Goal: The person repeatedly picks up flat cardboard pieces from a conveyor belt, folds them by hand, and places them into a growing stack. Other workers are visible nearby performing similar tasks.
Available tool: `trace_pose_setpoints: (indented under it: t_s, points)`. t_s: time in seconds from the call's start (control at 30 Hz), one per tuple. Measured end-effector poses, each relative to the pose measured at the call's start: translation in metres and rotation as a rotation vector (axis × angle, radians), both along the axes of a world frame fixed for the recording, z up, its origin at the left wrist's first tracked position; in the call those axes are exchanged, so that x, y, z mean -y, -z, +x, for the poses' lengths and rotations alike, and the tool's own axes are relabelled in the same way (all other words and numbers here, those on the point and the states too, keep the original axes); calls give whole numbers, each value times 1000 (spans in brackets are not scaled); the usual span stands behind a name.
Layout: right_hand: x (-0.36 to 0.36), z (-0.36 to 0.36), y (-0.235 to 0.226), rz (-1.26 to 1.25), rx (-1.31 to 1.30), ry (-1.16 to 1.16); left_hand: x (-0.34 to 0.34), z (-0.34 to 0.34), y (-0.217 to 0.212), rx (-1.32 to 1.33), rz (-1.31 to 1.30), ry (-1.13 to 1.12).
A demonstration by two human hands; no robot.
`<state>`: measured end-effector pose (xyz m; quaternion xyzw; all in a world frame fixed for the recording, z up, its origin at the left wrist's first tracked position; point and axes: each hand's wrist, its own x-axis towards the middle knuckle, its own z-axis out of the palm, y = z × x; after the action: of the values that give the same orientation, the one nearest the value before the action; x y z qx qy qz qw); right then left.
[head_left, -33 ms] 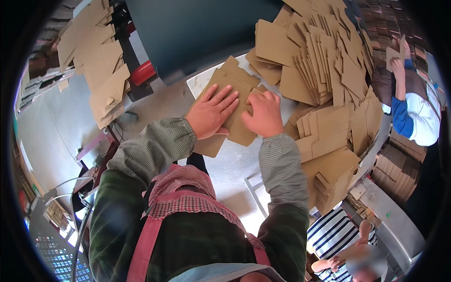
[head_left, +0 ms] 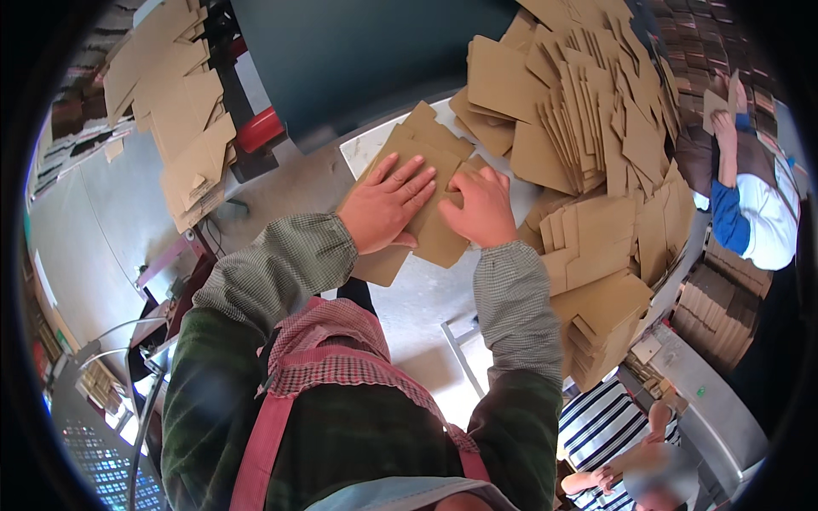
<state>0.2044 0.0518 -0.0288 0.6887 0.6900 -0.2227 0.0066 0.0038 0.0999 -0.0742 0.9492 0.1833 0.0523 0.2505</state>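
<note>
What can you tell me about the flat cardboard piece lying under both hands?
The cardboard piece is plain brown, flat and unfolded, with cut flaps and notched corners. It lies tilted on a white table, its lower edge hanging past the table's rim. The left hand presses flat on its middle with fingers spread; the right hand rests on its right side. More such pieces seem stacked beneath it, and a big pile lies right of it.
</note>
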Motion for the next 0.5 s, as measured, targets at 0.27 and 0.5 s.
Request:
trace_pose_setpoints:
  t_s: [0.27, 0.5]
  points:
    - [-1, 1, -4, -112, 27, -97, -1, -3, 10, 16, -15, 6]
    - [45, -29, -12, 114, 64, -165, 0, 1, 17, 33, 62, -23]
